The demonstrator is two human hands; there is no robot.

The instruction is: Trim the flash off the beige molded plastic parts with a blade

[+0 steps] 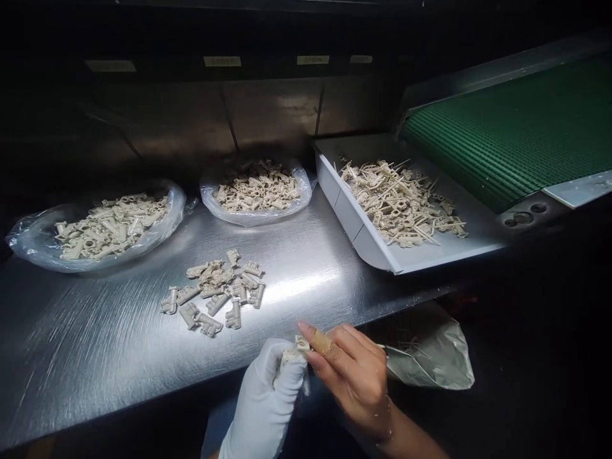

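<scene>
My left hand (pixel 268 395), in a white glove, is closed around beige moulded plastic parts; some of them show between its fingers. One beige plastic part (pixel 302 344) sticks up at the gloved fingertips. My bare right hand (pixel 356 370), tape around its index finger, pinches at that part with thumb and index finger. Both hands are together at the table's front edge. Just beyond them lies a loose group of similar beige parts (pixel 217 290) on the metal table (pixel 306 255).
Two plastic-lined containers, one at left (pixel 174 210) and one at centre (pixel 248 218), hold heaped beige parts. A white tray (pixel 354 220) carries parts with thin sprues beneath a green conveyor belt (pixel 516 127). An open bag (pixel 444 357) sits below the table's edge at right.
</scene>
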